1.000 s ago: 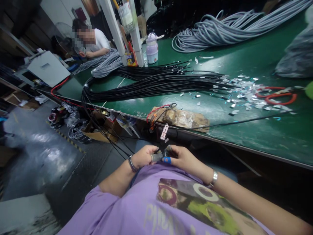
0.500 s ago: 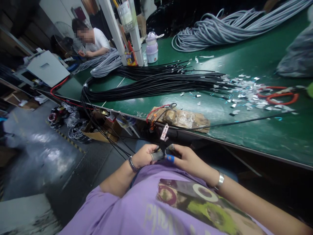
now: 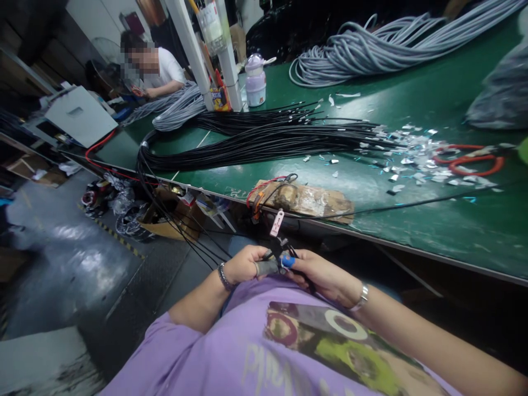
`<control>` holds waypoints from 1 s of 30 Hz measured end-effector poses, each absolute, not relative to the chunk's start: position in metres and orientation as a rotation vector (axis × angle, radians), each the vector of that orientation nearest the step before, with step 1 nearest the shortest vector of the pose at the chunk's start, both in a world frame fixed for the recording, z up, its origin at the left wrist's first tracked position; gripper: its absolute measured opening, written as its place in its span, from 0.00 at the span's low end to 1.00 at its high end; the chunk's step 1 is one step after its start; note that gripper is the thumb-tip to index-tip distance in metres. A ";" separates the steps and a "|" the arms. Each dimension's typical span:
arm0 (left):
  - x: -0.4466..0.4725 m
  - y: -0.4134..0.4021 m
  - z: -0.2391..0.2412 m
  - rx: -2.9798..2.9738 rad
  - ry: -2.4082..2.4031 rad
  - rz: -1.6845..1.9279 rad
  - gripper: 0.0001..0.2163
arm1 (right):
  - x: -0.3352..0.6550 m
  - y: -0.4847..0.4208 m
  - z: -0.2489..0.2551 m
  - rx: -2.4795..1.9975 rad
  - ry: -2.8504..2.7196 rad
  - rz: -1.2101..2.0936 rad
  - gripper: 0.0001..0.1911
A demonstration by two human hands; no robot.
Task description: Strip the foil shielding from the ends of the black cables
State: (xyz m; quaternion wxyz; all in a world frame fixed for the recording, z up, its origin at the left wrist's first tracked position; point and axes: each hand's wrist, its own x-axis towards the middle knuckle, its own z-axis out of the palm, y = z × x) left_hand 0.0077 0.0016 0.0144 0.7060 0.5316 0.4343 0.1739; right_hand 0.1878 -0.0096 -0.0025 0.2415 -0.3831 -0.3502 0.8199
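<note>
My left hand (image 3: 244,264) and my right hand (image 3: 319,272) meet low in front of my purple shirt, below the edge of the green table (image 3: 437,231). Both are closed on the end of a thin black cable (image 3: 383,208) that runs up over the table edge and off to the right. The left thumb wears a grey finger cot and the right thumb a blue one. A small pink tag (image 3: 276,223) hangs just above the hands. What sits at the cable's tip is too small to make out.
A thick bundle of black cables (image 3: 256,144) lies across the table. Foil scraps and red-handled scissors (image 3: 470,160) lie to the right, grey cable coils (image 3: 371,49) behind. A taped cardboard pad (image 3: 309,199) sits on the edge. Another person (image 3: 159,69) sits far left.
My right hand has turned and shifted a little left, its thumb pressing closer to the left thumb. The cable and the table's contents have stayed put.
</note>
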 end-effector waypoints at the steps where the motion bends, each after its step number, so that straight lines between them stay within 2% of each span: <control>1: 0.008 0.002 0.015 1.181 0.966 0.395 0.23 | 0.188 -0.010 -0.001 -1.056 -0.972 2.195 0.23; 6: 0.007 0.002 0.016 1.176 0.986 0.430 0.23 | 0.194 -0.008 0.006 -1.086 -1.186 1.926 0.21; 15: 0.007 -0.002 0.013 1.173 1.025 0.478 0.20 | 0.196 -0.007 0.003 -1.088 -1.568 1.498 0.10; 19: 0.007 -0.003 0.009 1.206 1.080 0.500 0.20 | 0.199 -0.012 0.001 -1.045 -1.918 0.948 0.05; 21: 0.008 -0.003 0.007 1.237 1.108 0.540 0.20 | 0.202 -0.015 0.003 -0.941 -2.147 0.634 0.10; 23: 0.008 -0.003 0.007 1.276 1.124 0.602 0.20 | 0.205 -0.017 0.004 -0.837 -2.290 0.464 0.14; 25: 0.009 -0.004 0.007 1.342 1.129 0.675 0.20 | 0.207 -0.018 0.004 -0.825 -2.274 0.479 0.13; 30: 0.011 -0.006 0.006 1.548 1.127 0.779 0.19 | 0.208 -0.016 0.005 -1.026 -1.917 0.738 0.03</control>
